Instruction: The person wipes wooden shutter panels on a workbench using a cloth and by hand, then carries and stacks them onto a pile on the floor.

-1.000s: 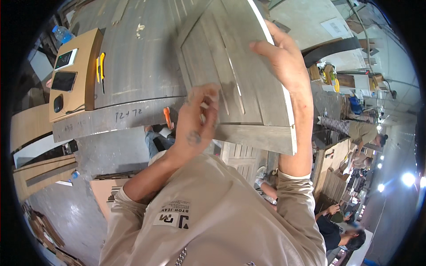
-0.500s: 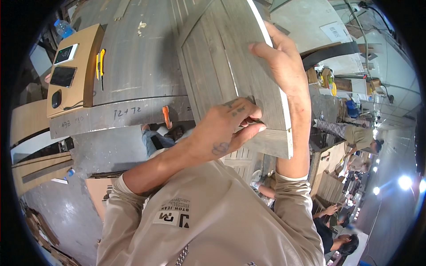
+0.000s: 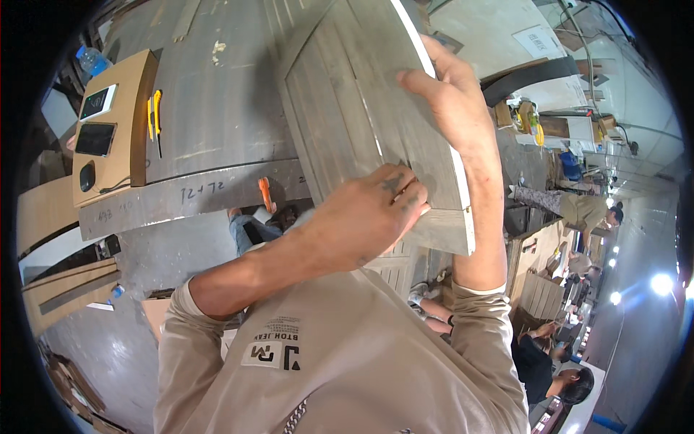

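Observation:
A grey-brown wooden panel (image 3: 401, 108) with plank-like grooves and a white edge stands tilted in front of me, partly over the table. My right hand (image 3: 459, 98) grips its right edge, the thumb on the front face and the fingers going round behind. Low on the same face is my left hand (image 3: 376, 210), its fingers curled together against the wood near the bottom corner. A small dark bit shows by the knuckles, but what those fingers hold is hidden.
On the grey worktable (image 3: 224, 108) lies a yellow utility knife (image 3: 154, 116). Left of it, a cardboard box (image 3: 137, 94) bears two phones and a black mouse (image 3: 87, 176). An orange-handled tool (image 3: 266, 194) is at the table's front edge. Other people (image 3: 567, 383) are at the right.
My left hand has rolled over and curled inward, so the gap between thumb and fingers no longer shows. The right hand keeps its hold on the panel; the whole view has shifted slightly.

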`<action>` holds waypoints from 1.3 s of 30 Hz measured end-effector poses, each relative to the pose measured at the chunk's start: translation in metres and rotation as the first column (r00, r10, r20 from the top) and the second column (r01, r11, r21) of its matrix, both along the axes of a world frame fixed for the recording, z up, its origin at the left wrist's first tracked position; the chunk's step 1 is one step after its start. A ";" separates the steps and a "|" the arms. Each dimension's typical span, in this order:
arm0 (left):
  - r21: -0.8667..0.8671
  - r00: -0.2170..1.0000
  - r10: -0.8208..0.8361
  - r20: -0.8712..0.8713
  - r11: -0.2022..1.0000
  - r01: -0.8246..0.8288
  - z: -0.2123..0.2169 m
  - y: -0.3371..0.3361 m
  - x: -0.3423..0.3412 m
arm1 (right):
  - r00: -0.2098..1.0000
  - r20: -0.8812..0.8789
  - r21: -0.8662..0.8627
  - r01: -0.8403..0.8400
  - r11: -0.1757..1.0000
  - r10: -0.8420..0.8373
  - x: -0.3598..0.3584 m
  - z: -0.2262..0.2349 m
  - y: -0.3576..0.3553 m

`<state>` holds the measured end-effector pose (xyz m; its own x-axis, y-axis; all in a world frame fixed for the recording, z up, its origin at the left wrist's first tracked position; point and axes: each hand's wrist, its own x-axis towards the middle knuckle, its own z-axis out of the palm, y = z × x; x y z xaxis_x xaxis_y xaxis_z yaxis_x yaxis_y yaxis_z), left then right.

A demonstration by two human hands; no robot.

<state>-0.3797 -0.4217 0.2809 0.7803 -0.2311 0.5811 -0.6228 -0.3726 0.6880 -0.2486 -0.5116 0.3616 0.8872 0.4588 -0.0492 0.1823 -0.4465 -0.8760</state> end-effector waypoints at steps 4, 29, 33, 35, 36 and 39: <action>0.068 0.997 0.004 0.080 0.998 -0.010 -0.011 0.000 0.003 | 0.996 0.075 -0.047 -0.047 0.998 0.051 0.001 0.002 0.003; -0.018 0.630 0.165 -0.759 0.962 -0.273 -0.204 0.235 0.027 | 0.968 -0.075 -0.477 0.175 0.861 -0.238 -0.015 0.026 0.009; -0.085 0.572 0.084 -0.816 0.961 -0.264 -0.230 0.221 0.067 | 0.947 -0.074 -0.523 0.229 0.821 -0.311 -0.021 0.036 0.034; -0.163 0.419 -0.027 -0.907 0.942 -0.292 -0.248 0.206 0.091 | 0.936 -0.050 -0.537 0.270 0.799 -0.349 -0.023 0.033 0.037; -0.235 0.279 -0.146 -0.949 0.918 -0.318 -0.248 0.199 0.101 | 0.932 -0.004 -0.563 0.297 0.771 -0.362 -0.023 0.033 0.041; -0.444 0.015 -0.503 -0.864 0.747 -0.495 -0.272 0.166 0.126 | 0.917 0.072 -0.625 0.348 0.699 -0.393 -0.022 0.033 0.050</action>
<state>-0.2532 -0.2559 0.0094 0.6312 -0.3131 -0.7096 0.7727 0.3337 0.5400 -0.2705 -0.4611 0.3948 0.9635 -0.0573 -0.2613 -0.1596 -0.9071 -0.3895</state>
